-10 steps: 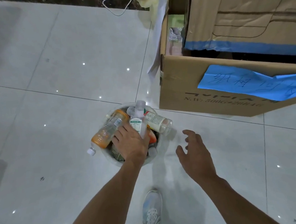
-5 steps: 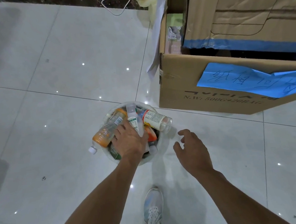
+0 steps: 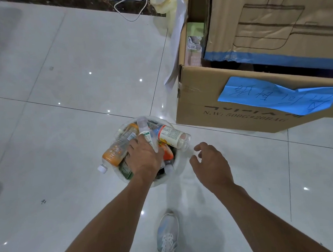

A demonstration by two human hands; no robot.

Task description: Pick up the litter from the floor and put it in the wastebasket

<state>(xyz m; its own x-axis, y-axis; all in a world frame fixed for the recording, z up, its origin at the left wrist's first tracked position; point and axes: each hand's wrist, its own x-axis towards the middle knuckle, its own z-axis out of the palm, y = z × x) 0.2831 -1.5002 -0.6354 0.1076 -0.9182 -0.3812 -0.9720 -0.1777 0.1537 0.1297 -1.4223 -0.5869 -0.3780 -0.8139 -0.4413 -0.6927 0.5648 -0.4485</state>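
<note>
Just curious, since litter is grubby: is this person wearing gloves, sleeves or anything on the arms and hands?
No. The left hand and right hand are bare: no gloves, watch or ring shows. Both forearms are uncovered; no sleeve is in view.

wastebasket [image 3: 179, 169] left of cardboard box [image 3: 238, 106]

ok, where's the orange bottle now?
Head view: orange bottle tilted over the left rim of the wastebasket, cap overhanging the floor, beside the left hand holding a clear bottle.

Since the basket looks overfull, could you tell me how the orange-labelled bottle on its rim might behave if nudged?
The orange-labelled bottle looks mostly empty, so probably light. It lies across the wastebasket rim with its cap overhanging, so it may tip out.
</note>
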